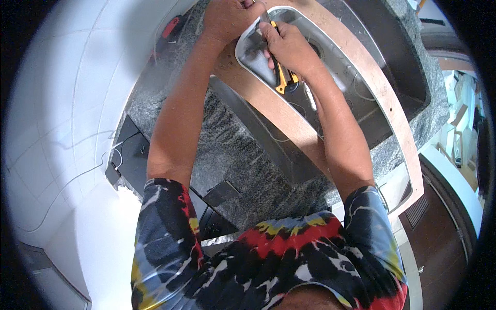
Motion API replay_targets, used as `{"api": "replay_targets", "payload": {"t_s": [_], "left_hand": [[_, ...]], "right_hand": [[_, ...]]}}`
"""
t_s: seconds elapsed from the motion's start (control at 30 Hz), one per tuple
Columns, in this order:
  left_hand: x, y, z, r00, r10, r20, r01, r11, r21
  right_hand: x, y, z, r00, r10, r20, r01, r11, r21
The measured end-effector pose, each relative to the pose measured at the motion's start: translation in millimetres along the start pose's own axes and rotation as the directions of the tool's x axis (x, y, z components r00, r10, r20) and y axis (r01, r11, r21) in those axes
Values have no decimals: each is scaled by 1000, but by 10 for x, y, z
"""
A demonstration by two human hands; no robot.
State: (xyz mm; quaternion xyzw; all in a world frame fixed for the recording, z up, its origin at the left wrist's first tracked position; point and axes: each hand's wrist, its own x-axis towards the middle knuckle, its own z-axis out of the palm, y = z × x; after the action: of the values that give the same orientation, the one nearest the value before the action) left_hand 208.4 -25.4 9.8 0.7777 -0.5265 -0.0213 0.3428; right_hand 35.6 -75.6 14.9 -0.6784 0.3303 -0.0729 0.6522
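Out on the left, here's the white tiled wall (57,119), a thin pale cable (67,192) trailing across its lower part toward the dark flat panels (135,150) on the grey speckled countertop (243,160). Close to the wall, up near the top, there's a red-and-black tool (170,27) lying on the stone. Now the left hand (231,19), reaching right up to the top edge by the end of the wooden frame (268,103); its fingers are bent, but the tips run into the picture's border, so I can't tell whether they're gripping or just resting. Below, the multicoloured patterned shirt (294,253) fills the bottom middle. And here's the yellow-and-black cutter (280,82), over the frame's pale-edged opening, handle end pointing down toward the wearer, front end up near the left hand. The right hand (289,45) has it, fingers wrapped firmly around the handle, thumb along the upper part. Under the frame sits the dark sink (405,77), the curved wood spanning it, its long outer side sweeping down to the right. Far right, there's a dark brown door (439,222) beyond the counter.
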Motion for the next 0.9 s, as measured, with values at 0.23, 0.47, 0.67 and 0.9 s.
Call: {"api": "replay_targets", "payload": {"t_s": [0.23, 0.47, 0.67, 0.9], "left_hand": [[40, -138, 32, 996, 79, -32, -78, 997, 23], [38, -206, 64, 969, 243, -50, -233, 960, 152], [49, -254, 82, 986, 164, -13, -162, 981, 111], [27, -105, 49, 1000, -2, -15, 2, 1000, 19]], "right_hand": [[-262, -166, -212, 994, 83, -75, -78, 994, 73], [-252, -74, -62, 996, 78, -34, -78, 997, 14], [-245, -97, -63, 997, 79, 22, -79, 997, -6], [-144, -119, -66, 995, 95, 41, -93, 995, -41]]}}
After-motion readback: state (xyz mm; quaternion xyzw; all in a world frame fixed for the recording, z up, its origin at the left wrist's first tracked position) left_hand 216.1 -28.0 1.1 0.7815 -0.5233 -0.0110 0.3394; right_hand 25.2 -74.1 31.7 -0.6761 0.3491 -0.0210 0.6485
